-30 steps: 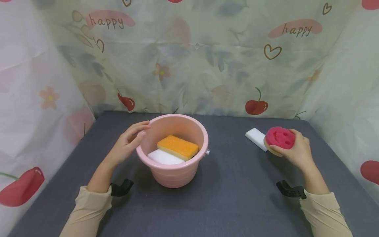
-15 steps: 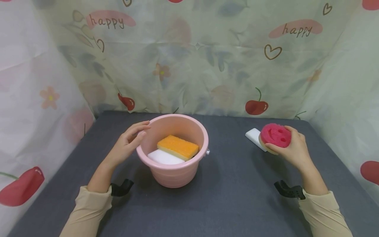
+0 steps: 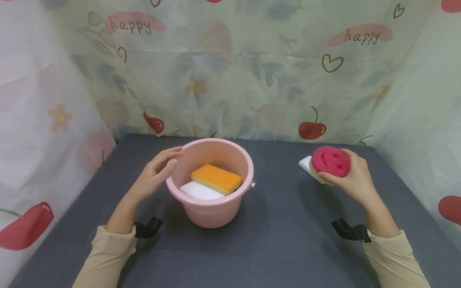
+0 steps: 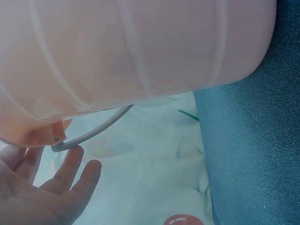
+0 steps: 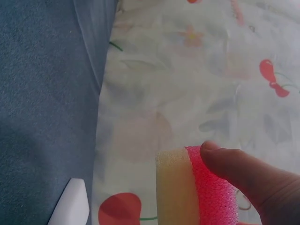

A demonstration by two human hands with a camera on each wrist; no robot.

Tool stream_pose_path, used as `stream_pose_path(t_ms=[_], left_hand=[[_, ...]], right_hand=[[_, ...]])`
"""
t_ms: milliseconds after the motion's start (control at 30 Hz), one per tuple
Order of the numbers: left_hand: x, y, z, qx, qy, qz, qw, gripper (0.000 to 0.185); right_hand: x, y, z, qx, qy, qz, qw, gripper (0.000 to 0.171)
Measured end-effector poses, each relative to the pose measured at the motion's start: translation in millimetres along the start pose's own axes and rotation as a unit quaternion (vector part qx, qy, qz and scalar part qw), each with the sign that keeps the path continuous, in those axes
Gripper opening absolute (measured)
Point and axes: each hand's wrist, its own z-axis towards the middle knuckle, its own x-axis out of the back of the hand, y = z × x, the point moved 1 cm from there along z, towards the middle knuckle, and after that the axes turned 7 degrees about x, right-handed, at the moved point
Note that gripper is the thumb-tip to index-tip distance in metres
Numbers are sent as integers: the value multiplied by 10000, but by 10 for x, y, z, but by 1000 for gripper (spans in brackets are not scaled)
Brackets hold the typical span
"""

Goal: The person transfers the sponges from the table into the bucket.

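Observation:
My right hand [image 3: 354,180] holds a round pink smiley sponge [image 3: 330,161] above the right side of the grey table; the right wrist view shows the sponge's yellow backing [image 5: 174,187] with my thumb [image 5: 243,171] on the pink face. A pink bucket [image 3: 210,210] stands at the table's middle with an orange sponge [image 3: 216,178] lying over a white sponge [image 3: 200,191] inside. My left hand [image 3: 156,175] rests against the bucket's left rim with relaxed fingers; in the left wrist view the fingers [image 4: 70,176] lie beside the bucket wall [image 4: 140,47] and its wire handle [image 4: 96,133].
A white sponge block [image 3: 309,167] lies on the table behind the pink sponge, also seen in the right wrist view as a white sponge block [image 5: 70,206]. Printed cloth walls [image 3: 230,72] close in the table at the back and both sides. Grey table surface [image 3: 284,224] lies between bucket and right hand.
My right hand has lifted the pink sponge slightly and carried it left, toward the bucket. The left hand and bucket have not moved.

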Motion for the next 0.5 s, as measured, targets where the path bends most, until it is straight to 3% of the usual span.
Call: stream_pose_path(t_ms=[500], left_hand=[[4, 5, -3, 40, -29, -15, 10000, 34]], right_hand=[[-1, -174, 24, 426, -44, 104, 9990, 82]])
